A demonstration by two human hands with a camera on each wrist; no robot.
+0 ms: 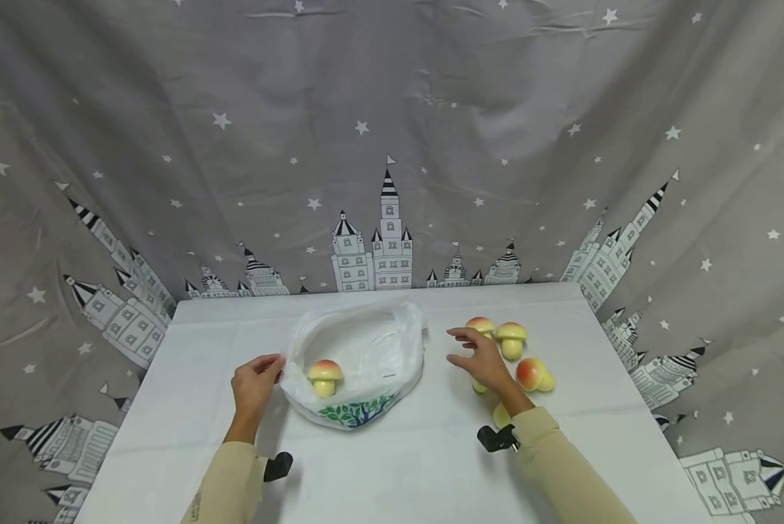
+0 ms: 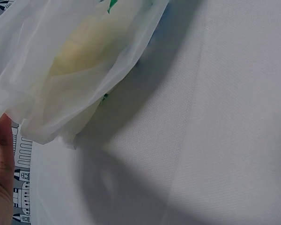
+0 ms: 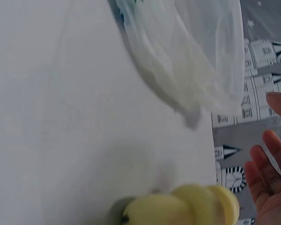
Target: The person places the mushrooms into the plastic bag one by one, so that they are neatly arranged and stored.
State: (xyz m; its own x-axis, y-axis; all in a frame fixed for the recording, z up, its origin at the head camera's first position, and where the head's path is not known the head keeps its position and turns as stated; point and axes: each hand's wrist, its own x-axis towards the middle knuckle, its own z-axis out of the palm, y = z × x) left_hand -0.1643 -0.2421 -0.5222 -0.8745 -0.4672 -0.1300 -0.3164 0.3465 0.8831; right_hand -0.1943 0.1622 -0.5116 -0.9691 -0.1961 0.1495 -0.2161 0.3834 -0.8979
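A white plastic bag with a green and blue tree print lies with its mouth spread wide. One toy mushroom, with a red-yellow cap, sits inside it. My left hand pinches the bag's left rim; the left wrist view shows its fingers at the plastic edge. To the bag's right, my right hand is held with fingers apart and nothing between them. Around and under that hand lie several toy mushrooms, some partly hidden by the hand and forearm. In the right wrist view a yellow mushroom shows below.
A white cloth covers the table. Behind and beside it hangs a grey curtain printed with castles and stars. A red-capped mushroom lies on its side right of the right wrist, and another is beside the sleeve.
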